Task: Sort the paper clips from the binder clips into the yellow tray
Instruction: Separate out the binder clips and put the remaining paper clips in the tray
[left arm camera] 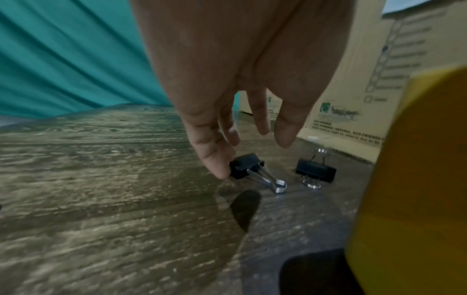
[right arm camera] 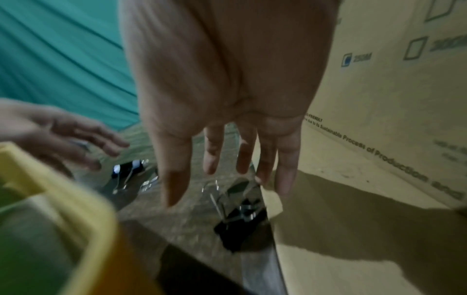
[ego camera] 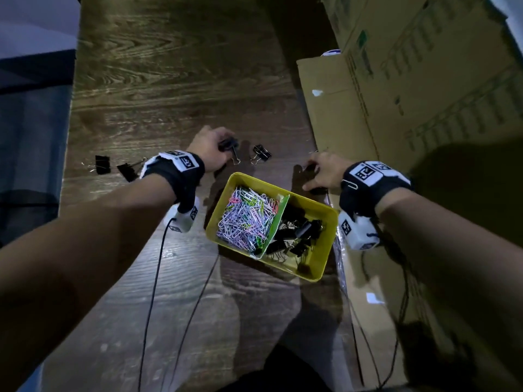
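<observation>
The yellow tray [ego camera: 314, 203] sits between my wrists; coloured paper clips [ego camera: 246, 219] fill its left half and black binder clips [ego camera: 297, 233] lie in its right half. Beyond the tray's far left corner, my left hand [ego camera: 218, 145] [left arm camera: 250, 147] reaches down, and one fingertip [left arm camera: 215, 165] touches a black binder clip [left arm camera: 246, 168] lying on the table. A second binder clip [left arm camera: 316, 172] stands just right of it. My right hand [ego camera: 314, 174] [right arm camera: 227, 185] hovers with straight, spread fingers over another binder clip [right arm camera: 242, 225] by the cardboard edge.
Two more binder clips [ego camera: 102, 164] [ego camera: 127, 171] lie left of my left wrist. A silver paper clip [ego camera: 349, 184] hangs on my right wristband. Cardboard boxes [ego camera: 424, 94] wall off the right side. Black cables [ego camera: 152, 292] trail across the wooden table [ego camera: 169, 80] towards me.
</observation>
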